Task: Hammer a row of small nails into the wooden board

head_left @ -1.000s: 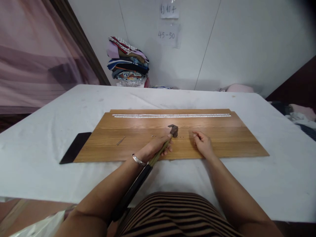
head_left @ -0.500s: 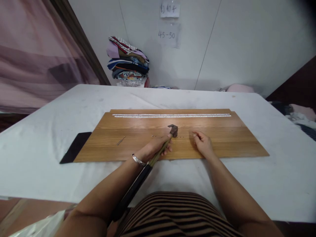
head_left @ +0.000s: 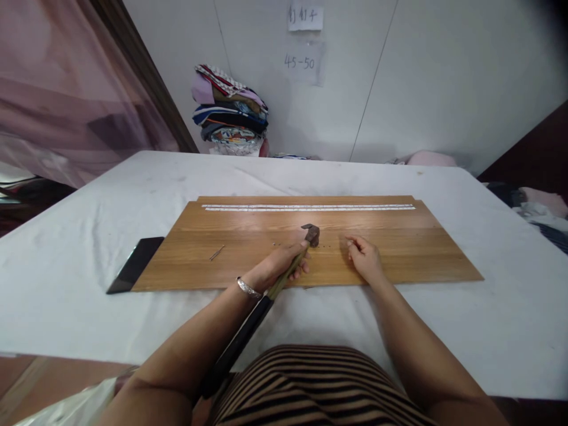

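Note:
My left hand (head_left: 286, 260), with a silver bracelet at its wrist, is wrapped round a claw hammer (head_left: 312, 234) near its head. The long handle, dark at the lower end, slants back past my forearm. A wooden board (head_left: 377, 222) lies under both hands. To the right, the side of my right hand (head_left: 366, 257) rests over the board with thumb and forefinger pressed together; what they hold, if anything, is too small to make out. Between the hands, a short row of small nail heads (head_left: 324, 246) shows in the board. Loose nails (head_left: 217, 253) lie on its left part.
Two white measuring strips (head_left: 310, 207) run along the board's far side. A black glossy tablet-like slab (head_left: 135, 266) touches its left edge. The board lies on a white-covered table (head_left: 75, 248). Folded clothes (head_left: 231, 112) are stacked against the wall behind; a pink curtain (head_left: 66, 77) hangs left.
Both hands and the hammer stay in place. The curtain's lower edge at the left has lifted, showing dark things behind it, and a reflection now shows on the black slab.

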Motion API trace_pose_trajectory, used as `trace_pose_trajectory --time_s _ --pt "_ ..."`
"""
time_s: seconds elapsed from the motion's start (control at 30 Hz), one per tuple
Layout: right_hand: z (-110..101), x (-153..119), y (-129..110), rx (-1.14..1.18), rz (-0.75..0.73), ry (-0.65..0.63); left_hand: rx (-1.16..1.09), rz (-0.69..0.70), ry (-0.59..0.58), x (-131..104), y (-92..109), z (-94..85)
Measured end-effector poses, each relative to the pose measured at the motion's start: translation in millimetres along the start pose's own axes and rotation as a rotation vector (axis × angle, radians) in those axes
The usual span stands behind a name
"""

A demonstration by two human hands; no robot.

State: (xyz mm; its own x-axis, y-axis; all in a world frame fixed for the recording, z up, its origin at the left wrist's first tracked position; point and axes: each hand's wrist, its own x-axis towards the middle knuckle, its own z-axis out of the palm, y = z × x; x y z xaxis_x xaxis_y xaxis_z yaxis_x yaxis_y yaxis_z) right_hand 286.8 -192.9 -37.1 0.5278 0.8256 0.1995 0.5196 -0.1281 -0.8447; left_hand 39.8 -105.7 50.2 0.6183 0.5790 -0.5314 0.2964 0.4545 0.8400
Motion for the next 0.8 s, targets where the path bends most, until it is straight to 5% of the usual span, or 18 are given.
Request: trace_pose_trajectory --time_s 0.8 --pt "-2.1 0.1 -4.3 0.016 -0.023 0.0 0.018 -0.014 0.039 -5.2 5.3 3.0"
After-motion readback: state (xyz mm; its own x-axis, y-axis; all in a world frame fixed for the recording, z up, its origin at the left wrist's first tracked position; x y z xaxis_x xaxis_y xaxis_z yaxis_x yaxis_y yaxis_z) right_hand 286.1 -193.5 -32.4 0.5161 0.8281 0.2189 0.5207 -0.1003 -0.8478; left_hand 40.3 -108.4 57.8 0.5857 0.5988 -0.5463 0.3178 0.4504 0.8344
